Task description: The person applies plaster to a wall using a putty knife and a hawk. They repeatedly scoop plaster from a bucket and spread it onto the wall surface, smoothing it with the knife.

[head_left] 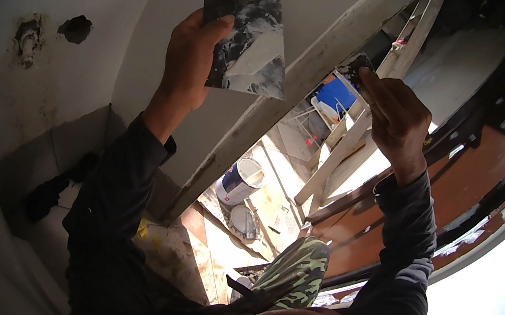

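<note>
From where I stand, the left hand [190,60] is closed around the left edge of a thin, dark, flat rectangular plate [255,41] smeared with pale putty, its thumb pressed on the face and its fingers mostly hidden behind. The plate is raised, tilted, just right of that hand. It looks light and fairly stiff, and the smeared middle is probably slick, so the barer margin under the thumb seems the right place to take hold. The right hand [400,119] is nearly closed, thumb and fingers pinching a small, dark, flat scraper-like blade [356,67] spotted with pale material, beside the edge of a long, rough, greyish upright frame [259,115]. That blade looks light too, best pinched at the end away from its working edge, though I cannot tell how flexible it is. On the floor well below both hands, between them, stands a white-and-dark-blue cylindrical can [236,185], its top open and something pale and flat sticking up at the mouth; I cannot tell what fills it. Just beside the can, farther below the hands, lies a round, greyish, lid-like disc [244,221].
</note>
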The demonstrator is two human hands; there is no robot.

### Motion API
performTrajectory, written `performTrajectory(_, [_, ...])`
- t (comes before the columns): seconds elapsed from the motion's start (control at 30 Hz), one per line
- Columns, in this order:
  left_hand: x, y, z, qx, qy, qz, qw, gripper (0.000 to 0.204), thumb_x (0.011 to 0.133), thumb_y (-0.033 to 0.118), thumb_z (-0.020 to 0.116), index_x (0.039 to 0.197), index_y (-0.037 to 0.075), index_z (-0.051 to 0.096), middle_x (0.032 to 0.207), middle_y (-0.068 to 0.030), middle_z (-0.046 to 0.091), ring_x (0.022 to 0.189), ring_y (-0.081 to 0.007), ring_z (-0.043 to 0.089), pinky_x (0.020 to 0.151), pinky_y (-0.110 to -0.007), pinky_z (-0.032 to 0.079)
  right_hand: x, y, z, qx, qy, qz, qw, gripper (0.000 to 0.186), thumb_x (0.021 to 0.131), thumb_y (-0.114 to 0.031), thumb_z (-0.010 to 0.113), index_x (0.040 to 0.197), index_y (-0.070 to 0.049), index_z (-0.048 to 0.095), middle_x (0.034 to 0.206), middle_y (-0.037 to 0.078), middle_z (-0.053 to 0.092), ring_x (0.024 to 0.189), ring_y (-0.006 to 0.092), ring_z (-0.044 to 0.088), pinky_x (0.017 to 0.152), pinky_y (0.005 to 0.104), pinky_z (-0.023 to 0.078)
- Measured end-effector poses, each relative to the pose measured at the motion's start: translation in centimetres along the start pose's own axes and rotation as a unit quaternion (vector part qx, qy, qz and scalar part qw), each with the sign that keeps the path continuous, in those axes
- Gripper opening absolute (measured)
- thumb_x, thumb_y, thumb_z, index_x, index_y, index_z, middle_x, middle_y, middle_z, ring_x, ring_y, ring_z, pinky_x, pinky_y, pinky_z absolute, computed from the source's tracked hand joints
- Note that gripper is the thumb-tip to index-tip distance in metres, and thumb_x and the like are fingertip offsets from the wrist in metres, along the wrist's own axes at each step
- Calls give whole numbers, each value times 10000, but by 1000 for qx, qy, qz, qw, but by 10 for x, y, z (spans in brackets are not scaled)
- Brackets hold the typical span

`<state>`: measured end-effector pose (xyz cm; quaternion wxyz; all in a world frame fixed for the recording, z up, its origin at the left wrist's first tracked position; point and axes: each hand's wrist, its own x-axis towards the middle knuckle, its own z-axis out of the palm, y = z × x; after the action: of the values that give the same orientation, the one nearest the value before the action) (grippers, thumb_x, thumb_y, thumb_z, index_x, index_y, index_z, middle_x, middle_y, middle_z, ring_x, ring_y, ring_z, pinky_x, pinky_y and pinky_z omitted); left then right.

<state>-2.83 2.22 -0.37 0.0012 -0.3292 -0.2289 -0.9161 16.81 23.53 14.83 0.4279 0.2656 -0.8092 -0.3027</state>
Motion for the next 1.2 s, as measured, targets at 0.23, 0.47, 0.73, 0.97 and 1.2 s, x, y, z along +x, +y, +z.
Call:
performTrajectory(0.23, [-3,-3,4,2,33,17,999,166,963,142,624,1059,21,686,937,-22,705,792,-92,665,731,-263,544,36,53,25,-122,-15,-128,984,545,796,-57,745,1292,-277,695,712,-16,596,623,173,628,524,341,511])
performTrajectory(0.47, [2,-4,-6,28,27,13,999,255,960,166,635,1151,-2,656,1004,-53,708,843,-135,708,771,-298,586,52,63,30,-133,-31,-136,981,618,737,-8,730,1294,-273,690,751,-9,644,665,197,656,552,360,528])
performTrajectory(0.73, [-1,6,-4,44,45,5,998,274,964,189,636,1176,16,655,1030,-58,708,864,-147,711,781,-300,587,56,31,-23,-155,-190,-64,968,419,890,-26,688,1258,-222,726,850,32,721,705,218,677,597,350,530])
performTrajectory(0.97, [-2,20,-3,5,40,13,999,279,968,196,632,1190,29,649,1059,-45,697,921,-136,701,818,-304,580,-3,-26,-37,156,-67,165,972,293,908,15,665,1190,-21,735,811,90,672,695,136,633,662,278,510])
performTrajectory(1.2, [-4,21,0,-22,-5,10,1000,320,970,221,635,1228,32,634,1108,-55,694,977,-164,706,860,-323,577,-30,-24,-18,182,-11,263,947,287,960,-28,637,1239,-38,707,883,66,734,719,97,656,684,276,535])
